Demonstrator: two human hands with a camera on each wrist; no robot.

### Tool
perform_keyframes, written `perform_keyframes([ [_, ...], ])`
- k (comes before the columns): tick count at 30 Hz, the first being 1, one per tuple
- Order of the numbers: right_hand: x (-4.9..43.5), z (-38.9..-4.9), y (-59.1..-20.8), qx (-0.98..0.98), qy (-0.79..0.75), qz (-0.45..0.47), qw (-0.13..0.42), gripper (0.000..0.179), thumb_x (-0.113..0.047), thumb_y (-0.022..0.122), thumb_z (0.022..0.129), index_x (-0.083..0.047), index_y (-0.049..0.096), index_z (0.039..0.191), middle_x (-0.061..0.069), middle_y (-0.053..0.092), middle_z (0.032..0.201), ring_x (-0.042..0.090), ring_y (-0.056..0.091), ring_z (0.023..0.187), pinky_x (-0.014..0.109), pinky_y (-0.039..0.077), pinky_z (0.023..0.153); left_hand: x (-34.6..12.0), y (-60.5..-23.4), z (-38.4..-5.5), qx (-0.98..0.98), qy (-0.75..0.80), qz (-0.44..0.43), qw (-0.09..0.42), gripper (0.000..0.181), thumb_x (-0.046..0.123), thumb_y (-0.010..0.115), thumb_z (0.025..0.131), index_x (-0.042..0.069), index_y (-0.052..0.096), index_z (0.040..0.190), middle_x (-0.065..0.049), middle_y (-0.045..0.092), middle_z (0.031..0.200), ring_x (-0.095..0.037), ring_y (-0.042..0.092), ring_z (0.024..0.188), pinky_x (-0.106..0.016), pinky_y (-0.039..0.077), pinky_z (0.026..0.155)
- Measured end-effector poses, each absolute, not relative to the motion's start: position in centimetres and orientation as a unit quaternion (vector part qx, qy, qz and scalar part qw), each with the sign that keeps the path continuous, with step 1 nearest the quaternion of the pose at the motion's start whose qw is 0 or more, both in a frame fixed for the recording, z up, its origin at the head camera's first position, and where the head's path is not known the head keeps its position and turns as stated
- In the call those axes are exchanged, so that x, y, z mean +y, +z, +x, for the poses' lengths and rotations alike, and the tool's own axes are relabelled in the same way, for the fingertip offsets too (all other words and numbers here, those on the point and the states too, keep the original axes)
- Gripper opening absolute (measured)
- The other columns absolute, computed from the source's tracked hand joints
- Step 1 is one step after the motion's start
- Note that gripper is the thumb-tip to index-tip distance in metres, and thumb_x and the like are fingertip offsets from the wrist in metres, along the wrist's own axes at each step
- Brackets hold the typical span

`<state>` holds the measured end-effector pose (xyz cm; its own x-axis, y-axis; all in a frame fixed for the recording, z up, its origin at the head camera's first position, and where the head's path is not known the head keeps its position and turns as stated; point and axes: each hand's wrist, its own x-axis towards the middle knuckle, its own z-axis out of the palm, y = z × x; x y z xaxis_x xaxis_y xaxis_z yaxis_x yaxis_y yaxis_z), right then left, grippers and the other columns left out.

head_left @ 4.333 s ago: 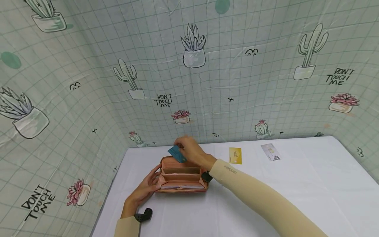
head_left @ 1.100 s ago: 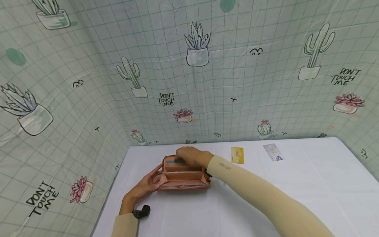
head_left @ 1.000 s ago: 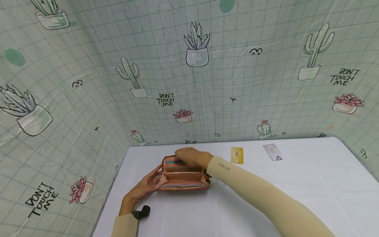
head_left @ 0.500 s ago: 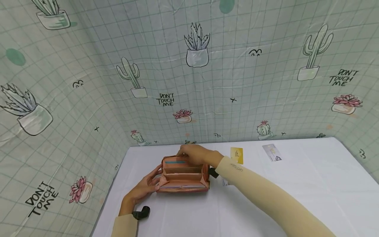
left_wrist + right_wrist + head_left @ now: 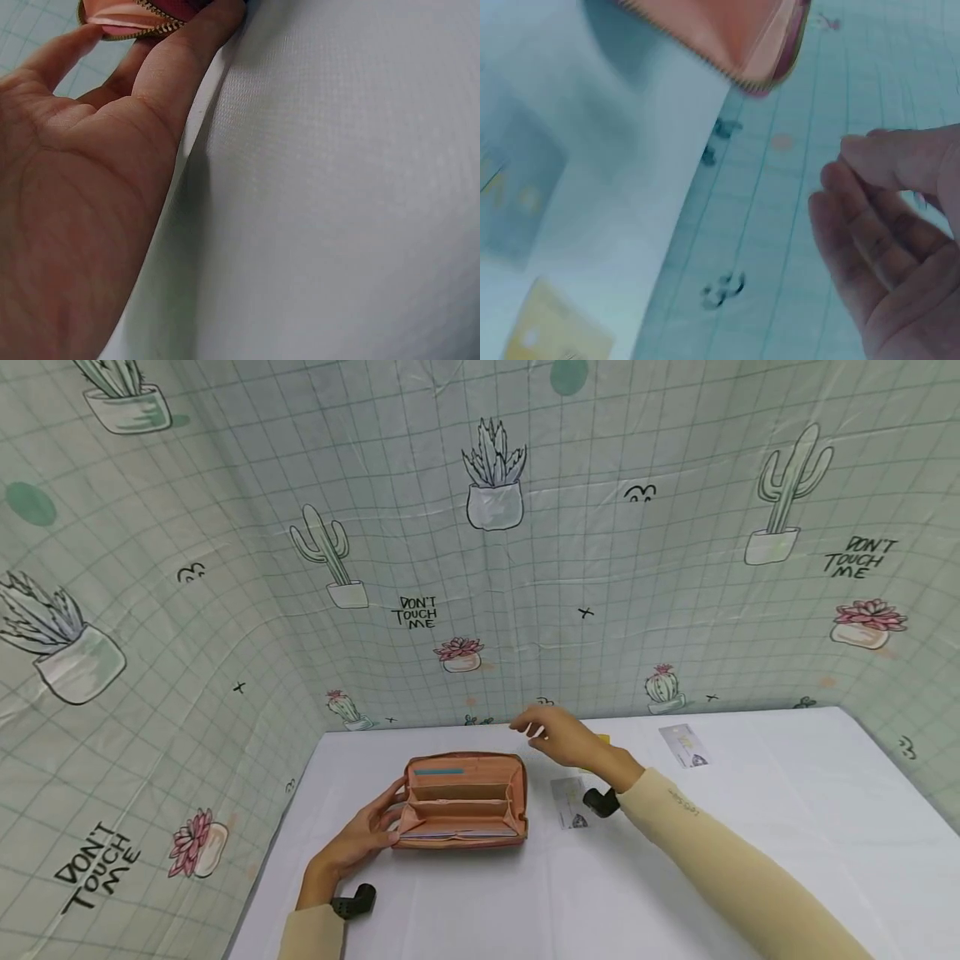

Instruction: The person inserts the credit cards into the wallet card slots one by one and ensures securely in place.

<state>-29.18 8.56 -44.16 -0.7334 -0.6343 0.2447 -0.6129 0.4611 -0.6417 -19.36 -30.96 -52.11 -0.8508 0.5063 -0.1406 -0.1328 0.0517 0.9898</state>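
Observation:
An unzipped salmon-pink zip-around wallet [image 5: 461, 811] lies spread on the white table in the head view. Only a thin strip of the blue card [image 5: 438, 772] shows above a slot in its back panel. My left hand [image 5: 363, 828] grips the wallet's left end, thumb at the front corner and fingers along the side; the left wrist view shows the zip edge [image 5: 142, 31] by the fingers. Off the wallet's back right corner, my right hand [image 5: 561, 739] hovers with loosely bent fingers, nothing between them. In the right wrist view its fingers [image 5: 855, 232] are apart from the wallet.
A silver card [image 5: 568, 803] lies right of the wallet, partly behind the right wrist camera. The yellow card [image 5: 604, 740] is mostly hidden by the right wrist. Another silver card [image 5: 684, 746] lies farther right. A patterned curtain [image 5: 525, 577] rises behind the table.
The blue card, earlier in my right hand, is now tucked into the wallet's back slot. My right hand has let go and moved right. My left hand stays on the wallet.

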Motion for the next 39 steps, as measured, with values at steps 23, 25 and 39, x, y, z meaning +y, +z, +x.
perform_keyframes([
  [23,18.1,-28.5,-50.9,0.888,-0.442,-0.126,0.011,0.058,0.006,0.08,0.085,0.014,0.057,0.137,0.034,0.062,0.13,0.05,0.063,0.118,0.054,0.056,0.098,-31.1,-52.4,-19.3,0.686,0.676,0.132,0.233,0.104,0.017,0.076,0.099,0.008,0.002,0.171,-0.032,0.008,0.169,-0.006,0.05,0.133,-0.026,0.053,0.093],
  [25,18.4,-28.5,-51.3,0.891,-0.439,-0.114,0.017,0.062,0.006,0.082,0.084,0.015,0.055,0.139,0.036,0.059,0.135,0.051,0.061,0.121,0.055,0.054,0.101,-31.1,-52.4,-19.3,0.685,0.677,0.132,0.234,0.104,0.016,0.076,0.099,0.008,0.001,0.171,-0.032,0.007,0.169,-0.005,0.05,0.133,-0.025,0.052,0.094],
  [39,19.0,-29.4,-52.9,0.911,-0.392,-0.122,0.033,0.075,-0.006,0.089,0.082,0.011,0.052,0.145,0.035,0.053,0.145,0.054,0.052,0.131,0.063,0.044,0.11,-31.0,-52.6,-19.5,0.678,0.681,0.143,0.238,0.101,0.014,0.073,0.101,0.008,0.0,0.17,-0.032,0.005,0.169,-0.004,0.051,0.134,-0.025,0.052,0.095],
])
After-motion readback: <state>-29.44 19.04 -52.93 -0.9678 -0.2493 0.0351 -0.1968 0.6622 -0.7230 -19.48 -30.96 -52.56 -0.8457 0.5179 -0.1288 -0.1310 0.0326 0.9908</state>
